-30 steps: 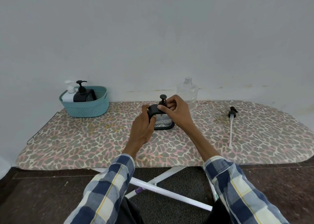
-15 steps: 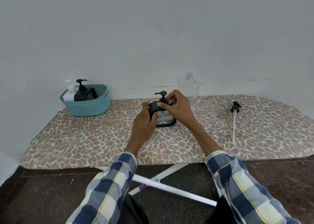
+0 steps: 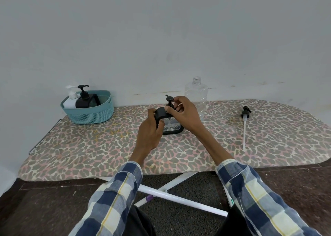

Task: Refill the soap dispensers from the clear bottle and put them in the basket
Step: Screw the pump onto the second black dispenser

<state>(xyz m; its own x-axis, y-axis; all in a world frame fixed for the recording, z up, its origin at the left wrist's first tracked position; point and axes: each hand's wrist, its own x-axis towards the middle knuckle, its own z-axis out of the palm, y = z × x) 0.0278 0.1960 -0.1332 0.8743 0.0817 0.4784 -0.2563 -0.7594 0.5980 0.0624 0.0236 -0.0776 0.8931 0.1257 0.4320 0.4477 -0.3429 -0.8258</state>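
Black-framed dispenser [image 3: 171,126] upright at mid ironing board [image 3: 89,146], pump head [image 3: 169,98] on top; left hand [image 3: 150,133] curled round dispenser's left side; right hand [image 3: 182,113] pinching pump collar, fingers curled; clear bottle [image 3: 197,94] uncapped, upright just behind right hand; loose pump with tube [image 3: 244,123] lying well right; teal basket [image 3: 89,112] at far left holding white dispenser [image 3: 70,101] and black dispenser [image 3: 85,99].

Worktop [image 3: 268,137]: matt printed cloth cover. Basket [image 3: 93,115]: teal woven-textured plastic. Clear bottle [image 3: 197,94]: ribbed transparent plastic. Dispenser [image 3: 170,126]: matt black frame, clear patterned body. Legs [image 3: 179,199]: glossy white metal.
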